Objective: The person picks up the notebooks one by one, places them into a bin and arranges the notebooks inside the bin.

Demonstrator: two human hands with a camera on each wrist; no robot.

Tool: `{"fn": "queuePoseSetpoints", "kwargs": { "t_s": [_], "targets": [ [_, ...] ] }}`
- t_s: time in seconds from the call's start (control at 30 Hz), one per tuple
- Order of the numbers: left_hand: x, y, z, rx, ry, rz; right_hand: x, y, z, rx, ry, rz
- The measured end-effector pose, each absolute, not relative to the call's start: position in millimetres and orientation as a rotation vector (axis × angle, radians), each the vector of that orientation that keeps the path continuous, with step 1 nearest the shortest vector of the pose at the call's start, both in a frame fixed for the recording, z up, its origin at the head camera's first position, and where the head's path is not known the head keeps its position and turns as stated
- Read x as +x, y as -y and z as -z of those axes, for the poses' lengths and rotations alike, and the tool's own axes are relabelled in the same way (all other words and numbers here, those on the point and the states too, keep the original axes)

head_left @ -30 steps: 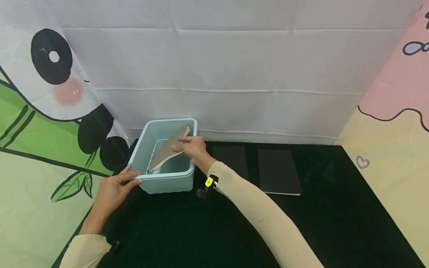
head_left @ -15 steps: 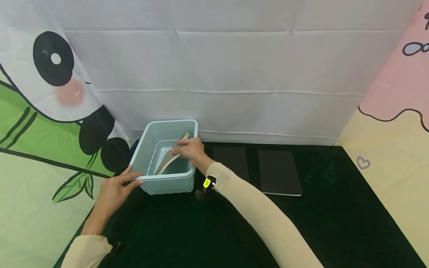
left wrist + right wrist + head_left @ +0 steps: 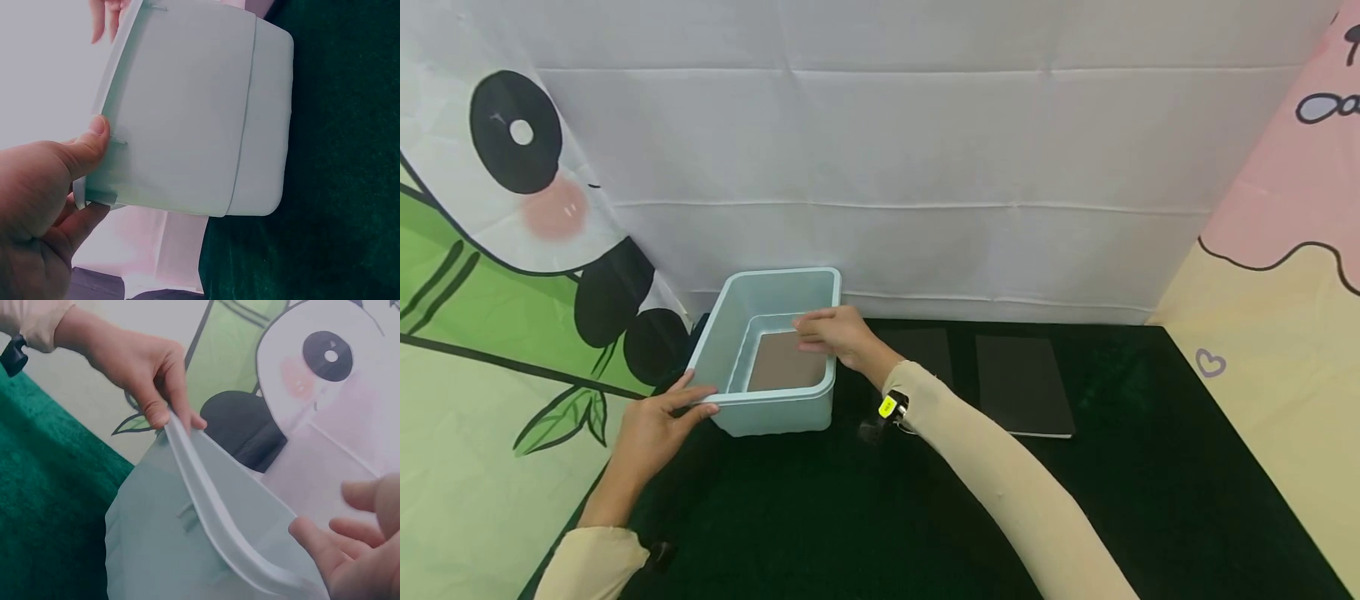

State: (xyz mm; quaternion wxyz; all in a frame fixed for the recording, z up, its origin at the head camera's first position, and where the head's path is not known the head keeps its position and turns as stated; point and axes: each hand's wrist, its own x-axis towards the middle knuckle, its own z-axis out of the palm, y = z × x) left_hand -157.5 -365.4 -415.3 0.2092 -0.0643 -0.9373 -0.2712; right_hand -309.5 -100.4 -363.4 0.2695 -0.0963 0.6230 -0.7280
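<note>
A light blue plastic bin (image 3: 771, 415) stands at the back left of the dark table. A brown notebook (image 3: 782, 362) lies flat on its bottom. My left hand (image 3: 658, 417) pinches the bin's near left corner, thumb on the rim; the left wrist view shows that thumb (image 3: 84, 153) against the bin's wall (image 3: 194, 112). My right hand (image 3: 833, 332) hovers over the bin's right rim with fingers stretched out and holds nothing. In the right wrist view the left hand (image 3: 147, 372) grips the rim (image 3: 212, 515), and the right hand's fingers (image 3: 347, 556) are spread loose.
Two black notebooks (image 3: 921, 354) (image 3: 1022, 383) lie side by side on the table, to the right of the bin. A white backdrop with a panda print (image 3: 520, 167) stands close behind and to the left. A pink and yellow panel (image 3: 1277, 292) borders the right.
The right hand held the brown notebook tilted inside the bin; it has let go, the notebook now lies flat on the bottom, and the hand has drawn back to the right rim.
</note>
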Motion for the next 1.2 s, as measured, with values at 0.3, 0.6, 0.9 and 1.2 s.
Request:
{"fn": "queuePoseSetpoints", "kwargs": {
  "t_s": [0.3,0.6,0.9,1.2],
  "targets": [
    [-158.7,362.6,418.6,-0.189,2.590,0.762,-310.2,41.6,352.7,-0.574,-1.722,1.853],
    [-159.0,360.4,420.0,-0.195,2.578,0.756,-309.5,-32.9,351.5,-0.849,-2.294,1.454],
    [-158.3,363.0,419.7,-0.214,2.546,0.744,-315.1,-101.2,375.7,-0.956,-2.682,1.161],
    [-158.9,364.2,422.6,-0.213,2.558,0.742,-305.6,-172.0,411.4,-0.970,-2.858,0.994]
  ]
}}
